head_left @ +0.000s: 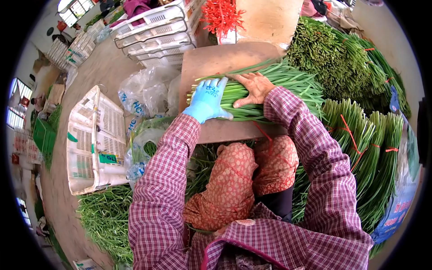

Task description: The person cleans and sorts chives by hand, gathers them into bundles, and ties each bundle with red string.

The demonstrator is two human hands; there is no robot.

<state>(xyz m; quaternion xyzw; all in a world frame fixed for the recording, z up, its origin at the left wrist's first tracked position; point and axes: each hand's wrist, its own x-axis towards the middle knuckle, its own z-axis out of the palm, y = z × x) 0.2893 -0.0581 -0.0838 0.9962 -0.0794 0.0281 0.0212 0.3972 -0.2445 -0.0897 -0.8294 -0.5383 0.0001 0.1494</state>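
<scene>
Long green stalks (288,81) lie in a loose bunch across a brown board (216,56), their pale cut ends to the left and the leaves to the right. My left hand (208,100), in a light blue glove, rests on the bunch near the cut ends, fingers spread. Bare, my right hand (254,88) presses flat on the middle of the bunch with thumb and fingers apart. A red tie (265,131) hangs at the board's front edge, below the bunch.
Tied bundles (384,153) and a big stalk pile (333,58) fill the right. Red ties (221,17) hang behind the board. Left are clear plastic bags (150,90), a white crate (101,144), stacked crates (155,33) and loose greens (105,220) on the floor.
</scene>
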